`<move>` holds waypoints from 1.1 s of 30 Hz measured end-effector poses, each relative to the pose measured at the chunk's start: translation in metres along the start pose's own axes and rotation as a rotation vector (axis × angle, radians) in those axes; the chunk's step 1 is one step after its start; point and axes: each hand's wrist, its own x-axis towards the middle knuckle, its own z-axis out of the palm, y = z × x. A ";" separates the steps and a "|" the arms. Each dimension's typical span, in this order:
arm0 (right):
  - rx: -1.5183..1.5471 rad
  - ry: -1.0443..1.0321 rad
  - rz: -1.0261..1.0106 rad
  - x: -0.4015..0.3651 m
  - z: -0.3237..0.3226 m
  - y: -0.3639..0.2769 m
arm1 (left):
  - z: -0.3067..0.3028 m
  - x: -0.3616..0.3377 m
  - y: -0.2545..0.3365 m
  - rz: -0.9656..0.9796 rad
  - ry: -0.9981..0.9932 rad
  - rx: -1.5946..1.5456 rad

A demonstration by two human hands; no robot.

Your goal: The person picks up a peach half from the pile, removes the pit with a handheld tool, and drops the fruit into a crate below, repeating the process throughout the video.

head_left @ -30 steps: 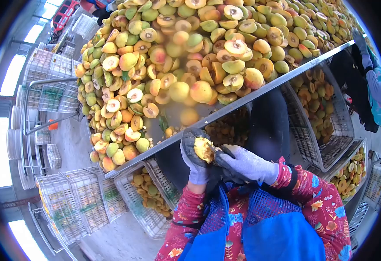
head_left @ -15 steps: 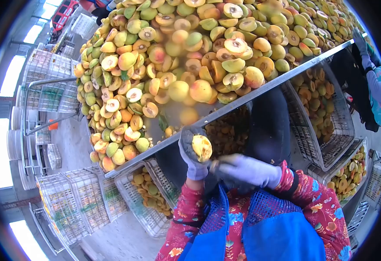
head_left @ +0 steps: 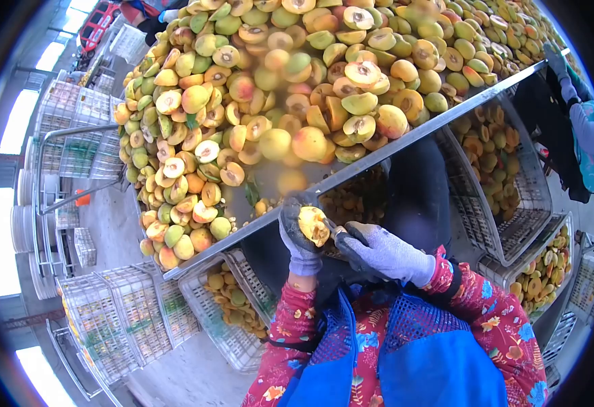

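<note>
Gloved in grey and black, my left hand [head_left: 298, 237] is closed around a yellow fruit half [head_left: 314, 226], its cut face turned up. My right hand [head_left: 385, 251], in the same kind of glove, is closed around a small tool [head_left: 338, 231] whose end touches the fruit's right side. Most of the tool is hidden by my fingers. Both hands are just below the metal edge of a table [head_left: 378, 157], which bears a large heap of halved yellow, green and reddish fruit [head_left: 243, 88].
Below the table edge are plastic crates of fruit, one at the left [head_left: 198, 305] and others at the right [head_left: 531, 203]. More crates [head_left: 131, 315] stand at far left. Another person's gloved arm [head_left: 568, 88] reaches the table at the upper right.
My right hand, blurred before, has moved slightly left and up, bringing the tool against the fruit. My left hand keeps hold of the fruit half.
</note>
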 end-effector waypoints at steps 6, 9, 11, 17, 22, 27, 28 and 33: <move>0.533 -0.261 0.248 -0.009 -0.007 -0.017 | -0.021 0.024 0.002 -0.005 -0.240 0.007; 0.551 -0.205 0.266 -0.011 -0.022 -0.013 | -0.023 0.023 0.006 0.107 -0.100 0.238; 0.334 -0.071 0.238 -0.007 -0.022 -0.022 | -0.015 0.025 0.005 0.159 -0.102 0.348; 0.283 -0.175 0.218 0.004 -0.011 -0.004 | -0.001 0.023 -0.005 0.252 -0.007 0.485; 0.063 -0.011 -0.089 -0.004 -0.009 0.018 | -0.040 0.048 0.000 0.226 -0.102 0.684; 0.162 0.094 -0.005 0.004 -0.024 -0.007 | -0.023 0.042 0.008 0.402 -0.127 0.967; 0.187 0.101 -0.008 0.008 -0.023 -0.007 | -0.005 0.035 0.008 0.500 -0.128 1.001; 0.445 -0.048 0.154 0.006 -0.023 -0.020 | 0.015 0.024 0.007 0.599 -0.181 1.037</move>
